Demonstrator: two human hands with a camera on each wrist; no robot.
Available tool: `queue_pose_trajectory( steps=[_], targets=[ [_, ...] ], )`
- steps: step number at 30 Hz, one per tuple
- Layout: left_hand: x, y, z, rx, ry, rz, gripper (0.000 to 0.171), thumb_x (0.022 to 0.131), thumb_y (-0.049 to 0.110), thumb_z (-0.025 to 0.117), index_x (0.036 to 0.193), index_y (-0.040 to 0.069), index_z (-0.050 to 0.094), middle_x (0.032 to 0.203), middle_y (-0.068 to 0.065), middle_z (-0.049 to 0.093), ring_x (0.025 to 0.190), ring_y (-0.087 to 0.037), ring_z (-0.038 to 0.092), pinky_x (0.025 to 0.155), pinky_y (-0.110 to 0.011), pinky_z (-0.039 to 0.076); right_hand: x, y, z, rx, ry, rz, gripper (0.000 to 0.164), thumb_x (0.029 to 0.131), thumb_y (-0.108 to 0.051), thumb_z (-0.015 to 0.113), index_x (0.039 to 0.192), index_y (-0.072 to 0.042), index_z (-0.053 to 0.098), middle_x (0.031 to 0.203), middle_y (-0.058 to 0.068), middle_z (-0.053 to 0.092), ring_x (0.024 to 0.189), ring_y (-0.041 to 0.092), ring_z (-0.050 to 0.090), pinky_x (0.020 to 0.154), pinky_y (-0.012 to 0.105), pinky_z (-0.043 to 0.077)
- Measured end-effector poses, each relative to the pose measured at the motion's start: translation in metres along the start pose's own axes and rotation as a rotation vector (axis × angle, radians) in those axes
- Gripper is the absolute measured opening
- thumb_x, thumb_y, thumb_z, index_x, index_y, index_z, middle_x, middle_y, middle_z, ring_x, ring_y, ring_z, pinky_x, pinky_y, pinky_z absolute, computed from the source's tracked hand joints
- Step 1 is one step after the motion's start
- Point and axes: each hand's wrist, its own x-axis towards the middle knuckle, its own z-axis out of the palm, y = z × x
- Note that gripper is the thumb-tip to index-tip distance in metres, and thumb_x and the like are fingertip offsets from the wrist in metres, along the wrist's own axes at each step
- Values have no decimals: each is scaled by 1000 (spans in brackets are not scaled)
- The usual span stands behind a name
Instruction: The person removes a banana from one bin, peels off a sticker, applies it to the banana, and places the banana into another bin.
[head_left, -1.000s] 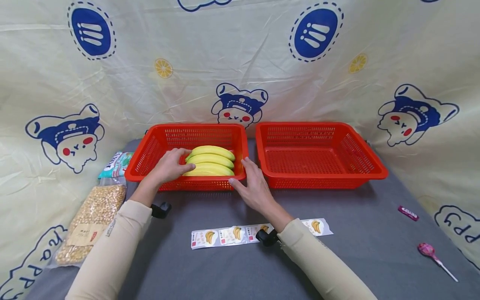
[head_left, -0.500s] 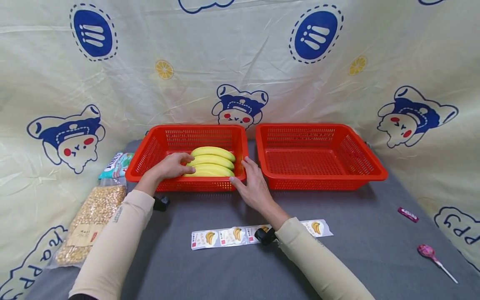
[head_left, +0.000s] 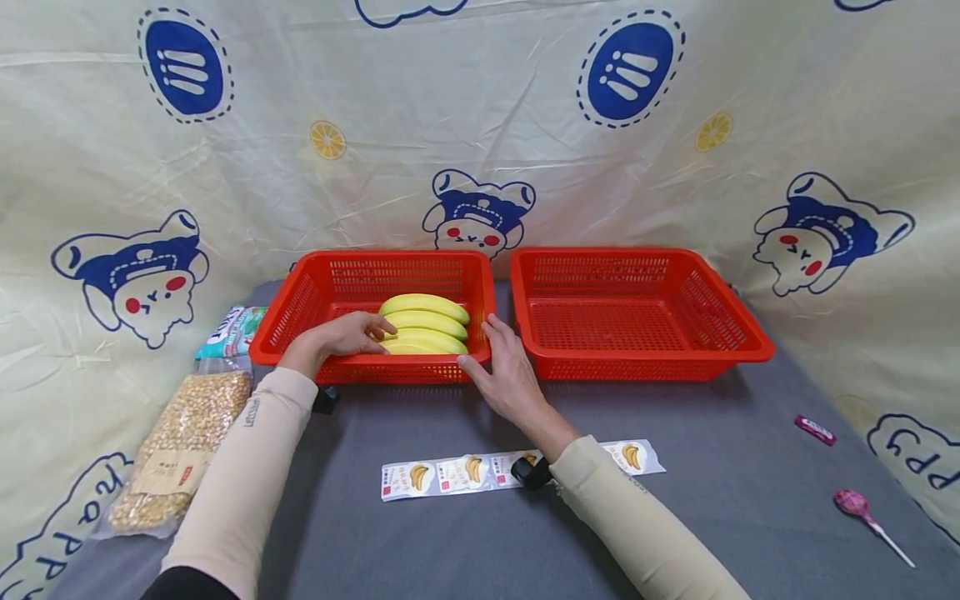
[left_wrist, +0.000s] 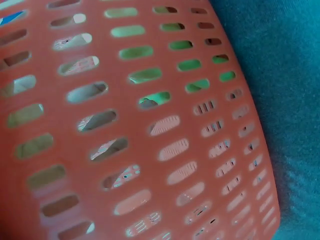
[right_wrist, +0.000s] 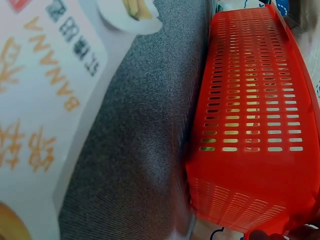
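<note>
Several yellow bananas [head_left: 423, 321] lie side by side in the right half of the left red plastic basket [head_left: 405, 367]. In the head view my left hand [head_left: 348, 335] reaches over that basket's front rim. Its bent, relaxed fingers touch the bananas' left ends and do not wrap round them. My right hand [head_left: 512, 375] rests at the basket's front right corner, thumb near the front rim and fingers along the right side. The left wrist view is filled by the slotted basket wall [left_wrist: 135, 165], and the left hand is hidden there. Fingertips [right_wrist: 305, 232] show beside the basket in the right wrist view.
A second red basket [head_left: 645, 367] stands to the right, with nothing in it. A strip of banana labels [head_left: 442, 475] lies in front. At left are a bag of grains [head_left: 183, 450] and a turquoise packet [head_left: 232, 331]. A small wrapped candy [head_left: 815, 430] and a lollipop [head_left: 852, 502] lie at right.
My left hand has shifted slightly right and toward the front rim, its fingers drawing closer together. The bananas' left ends have moved slightly right. My right hand has stayed at the corner.
</note>
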Motion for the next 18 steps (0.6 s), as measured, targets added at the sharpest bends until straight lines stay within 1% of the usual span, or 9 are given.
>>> queue_pose_trajectory(
  steps=[3, 8, 12, 14, 18],
  targets=[
    [1, 2, 0, 39, -5, -14, 52, 84, 23, 67, 134, 14, 52, 135, -19, 48, 122, -32, 43, 101, -43, 41, 0, 0, 0, -3, -3, 5, 74, 83, -37, 68, 143, -7, 37, 154, 8, 28, 139, 30, 32, 108, 51, 33],
    [2, 4, 0, 109, -15, -36, 55, 83, 23, 67, 135, 18, 49, 134, -18, 44, 122, -32, 39, 101, -46, 39, 0, 1, 1, -7, 3, -5, 74, 83, -37, 67, 143, -6, 37, 153, 8, 29, 139, 30, 32, 108, 52, 33],
    [4, 5, 1, 118, -27, -55, 55, 85, 21, 65, 136, 18, 46, 133, -19, 41, 121, -33, 37, 101, -46, 38, -1, 1, 2, -10, 3, -9, 74, 83, -37, 67, 143, -7, 37, 153, 8, 29, 139, 30, 32, 108, 51, 33],
    [6, 4, 2, 132, -17, -51, 53, 86, 22, 64, 135, 17, 45, 132, -19, 41, 120, -33, 38, 100, -45, 38, -1, 2, 2, -13, 3, -12, 74, 83, -37, 67, 143, -7, 37, 153, 9, 30, 139, 30, 32, 108, 51, 33],
    [7, 4, 4, 173, 32, -30, 50, 86, 24, 64, 133, 14, 48, 130, -21, 43, 119, -33, 42, 100, -46, 39, 0, 3, 3, -20, 8, -15, 74, 83, -38, 68, 143, -7, 37, 153, 8, 30, 139, 30, 33, 108, 51, 34]
  ],
)
